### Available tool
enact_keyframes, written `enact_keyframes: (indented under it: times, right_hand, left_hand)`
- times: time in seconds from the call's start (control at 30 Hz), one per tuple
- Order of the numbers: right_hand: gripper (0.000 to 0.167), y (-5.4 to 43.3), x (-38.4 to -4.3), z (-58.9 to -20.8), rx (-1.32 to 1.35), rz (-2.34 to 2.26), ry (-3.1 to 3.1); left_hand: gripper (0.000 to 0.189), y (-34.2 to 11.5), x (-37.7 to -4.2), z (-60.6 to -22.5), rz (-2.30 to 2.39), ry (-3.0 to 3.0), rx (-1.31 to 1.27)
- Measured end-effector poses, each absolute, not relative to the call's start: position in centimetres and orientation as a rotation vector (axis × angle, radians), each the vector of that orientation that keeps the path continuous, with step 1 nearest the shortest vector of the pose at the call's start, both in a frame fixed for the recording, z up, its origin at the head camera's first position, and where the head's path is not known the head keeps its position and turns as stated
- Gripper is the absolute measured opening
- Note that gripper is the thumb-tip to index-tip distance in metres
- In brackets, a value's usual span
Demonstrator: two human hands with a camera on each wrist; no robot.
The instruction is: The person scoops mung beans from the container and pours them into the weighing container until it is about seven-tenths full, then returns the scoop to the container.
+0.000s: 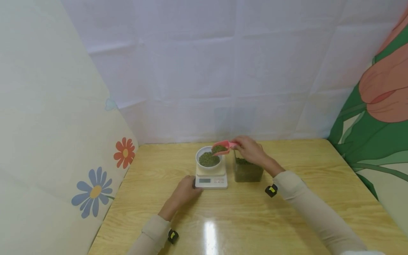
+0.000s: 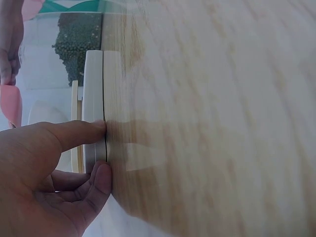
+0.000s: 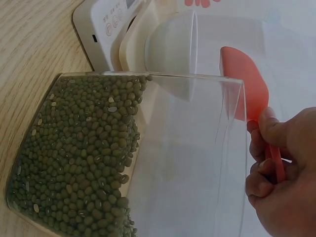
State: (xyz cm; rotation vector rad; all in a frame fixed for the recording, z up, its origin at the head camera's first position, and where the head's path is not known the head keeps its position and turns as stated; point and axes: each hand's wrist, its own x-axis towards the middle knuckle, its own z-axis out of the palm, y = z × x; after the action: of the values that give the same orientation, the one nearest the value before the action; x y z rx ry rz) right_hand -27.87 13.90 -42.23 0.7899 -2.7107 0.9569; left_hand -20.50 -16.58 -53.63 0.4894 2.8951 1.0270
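My right hand (image 1: 250, 150) grips the handle of a pink scoop (image 3: 247, 81) loaded with green mung beans (image 1: 219, 149). The scoop is held over the right rim of a white bowl (image 1: 198, 160), which has more mung beans (image 1: 208, 160) in it. Under the bowl is a white kitchen scale (image 1: 211, 185) with a small display; its digits are too small to read. At the scale's front left corner, my left hand (image 2: 54, 173) holds the edge between thumb and curled fingers. A clear box (image 3: 187, 148), part filled with mung beans (image 3: 84, 158), stands right of the scale, below my right forearm.
The wood-grain table (image 1: 242, 219) reaches back to a creased white sheet (image 1: 191, 71). Flower-patterned panels stand at the left (image 1: 47, 106) and right (image 1: 382, 141). A small black device (image 1: 271, 190) hangs at my right wrist, and another (image 1: 173, 236) at the left.
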Motion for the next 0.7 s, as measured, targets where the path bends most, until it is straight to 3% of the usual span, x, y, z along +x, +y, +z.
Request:
enact_keyframes:
  times: [0.7]
  right_hand:
    - [0.019, 13.48, -27.86, -42.02, 0.831, 0.879, -2.702]
  left_hand:
    - [0.033, -16.62, -20.76, -53.88, 1.016, 2.911, 0.49]
